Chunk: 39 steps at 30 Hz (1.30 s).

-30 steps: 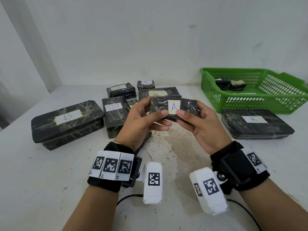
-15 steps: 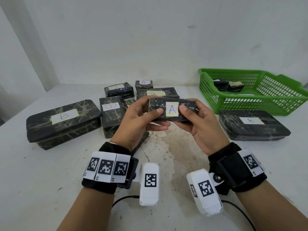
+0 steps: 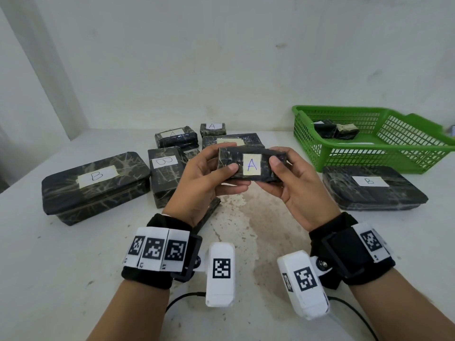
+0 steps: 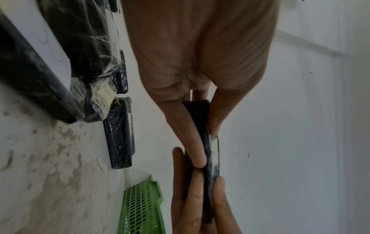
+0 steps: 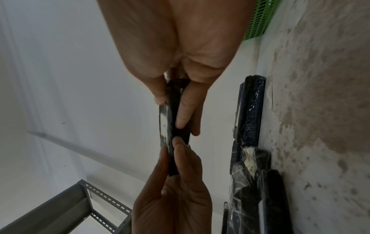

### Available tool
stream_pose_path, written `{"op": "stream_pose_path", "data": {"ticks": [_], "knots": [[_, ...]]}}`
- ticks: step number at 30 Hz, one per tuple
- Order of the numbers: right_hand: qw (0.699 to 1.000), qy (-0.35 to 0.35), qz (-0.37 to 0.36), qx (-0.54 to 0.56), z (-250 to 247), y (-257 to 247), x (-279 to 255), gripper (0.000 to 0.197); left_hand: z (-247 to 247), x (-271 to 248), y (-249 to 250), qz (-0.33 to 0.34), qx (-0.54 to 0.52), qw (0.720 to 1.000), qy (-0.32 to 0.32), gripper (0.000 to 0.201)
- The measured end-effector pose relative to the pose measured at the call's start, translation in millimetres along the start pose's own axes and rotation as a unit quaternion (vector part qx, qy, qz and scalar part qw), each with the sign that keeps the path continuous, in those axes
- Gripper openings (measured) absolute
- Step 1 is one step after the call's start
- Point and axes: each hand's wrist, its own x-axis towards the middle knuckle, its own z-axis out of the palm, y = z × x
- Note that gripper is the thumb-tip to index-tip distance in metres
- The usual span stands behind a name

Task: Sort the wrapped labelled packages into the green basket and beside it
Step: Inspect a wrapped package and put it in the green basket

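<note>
The left hand (image 3: 202, 183) and the right hand (image 3: 299, 190) hold a small black wrapped package marked A (image 3: 251, 164) up above the white table (image 3: 61, 267), each pinching one end between thumb and fingers. The green basket (image 3: 364, 156) sits at the far right with two small wrapped packages (image 3: 336, 130) inside (their labels are too small to read). A big flat package marked B (image 3: 369, 188) lies just in front of the basket, and more wrapped A and B packages (image 3: 96, 185) lie on the left.

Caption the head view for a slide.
Both hands, left hand and right hand, hold package A near the green basket.
</note>
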Motion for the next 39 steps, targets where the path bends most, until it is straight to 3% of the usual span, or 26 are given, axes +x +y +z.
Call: {"op": "stream_pose_path", "data": {"ticks": [5,8,14,18,24,27,33,39], "knots": [[0.999,-0.020,-0.008,0.039,-2,-4,1,0.042,1,2,3,-0.042,-0.033,0.999,-0.004,0.042],[0.999,-0.037,-0.004,0.009,-1,-6,-1,0.039,1,3,4,-0.061,-0.038,0.997,0.011,0.045],[0.996,-0.009,0.065,0.062,-2,-3,2,0.048,-6,6,-4,-0.028,-0.016,0.999,0.032,0.014],[0.998,0.035,0.033,0.050,-1,2,3,0.043,-7,5,-5,-0.022,-0.017,1.000,0.010,0.024],[0.998,0.042,0.011,0.039,-3,1,3,0.040,-2,5,-7,-0.036,0.011,0.999,0.025,0.048],[0.998,0.041,0.027,0.034,-2,1,3,0.048,-4,5,-5,-0.031,0.010,0.999,0.030,0.047],[0.997,0.069,-0.017,0.024,-2,0,2,0.035,2,3,-2,-0.045,0.010,0.999,0.010,0.038],[0.999,0.050,0.012,0.014,1,2,1,0.043,-1,4,-3,-0.042,0.020,0.999,0.028,0.044]]}}
